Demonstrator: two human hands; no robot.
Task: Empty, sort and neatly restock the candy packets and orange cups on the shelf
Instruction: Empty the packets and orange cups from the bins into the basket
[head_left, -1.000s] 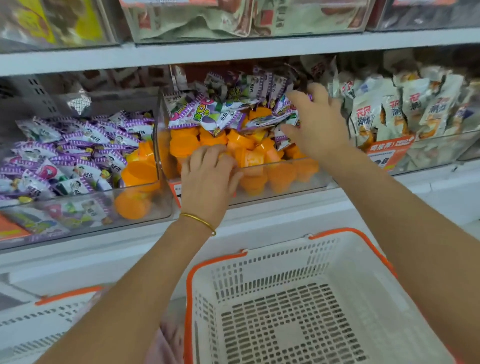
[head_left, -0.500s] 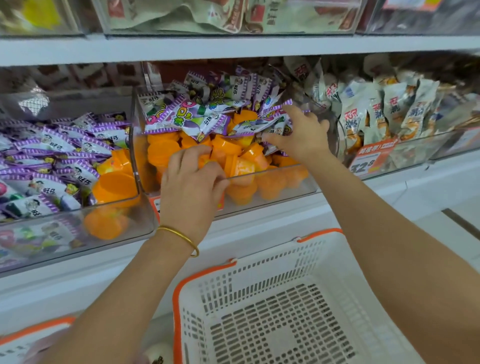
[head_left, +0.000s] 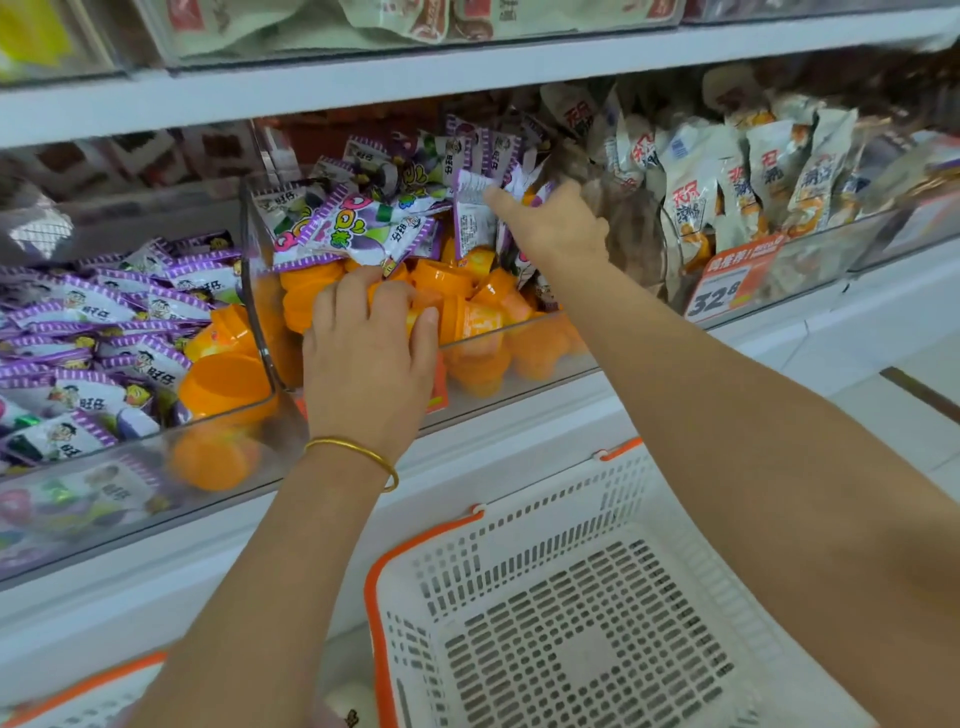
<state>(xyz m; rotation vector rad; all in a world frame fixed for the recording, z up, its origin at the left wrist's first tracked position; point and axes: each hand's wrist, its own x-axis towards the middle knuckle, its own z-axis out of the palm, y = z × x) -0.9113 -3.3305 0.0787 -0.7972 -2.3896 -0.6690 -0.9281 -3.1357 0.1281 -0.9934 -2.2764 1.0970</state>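
The fingers (head_left: 337, 299) of the left hand (head_left: 371, 364) curl down over the orange cups (head_left: 457, 283) at the front of the centre bin (head_left: 519, 325), with the thumb against a cup side; the hand grips cups. The fingers (head_left: 498, 200) of the right hand (head_left: 558, 228), upper centre of the frame, are sunk in the purple packets (head_left: 358, 228) heaped over the cups at the bin's rear. The forefinger lies along one packet and the others curl round a bunch. The left bin (head_left: 78, 499) holds more packets and cups, mixed. A bangle (head_left: 358, 452) circles the left wrist. A white basket (head_left: 431, 532) with an orange rim sits at lower centre, below the shelf (head_left: 519, 431).
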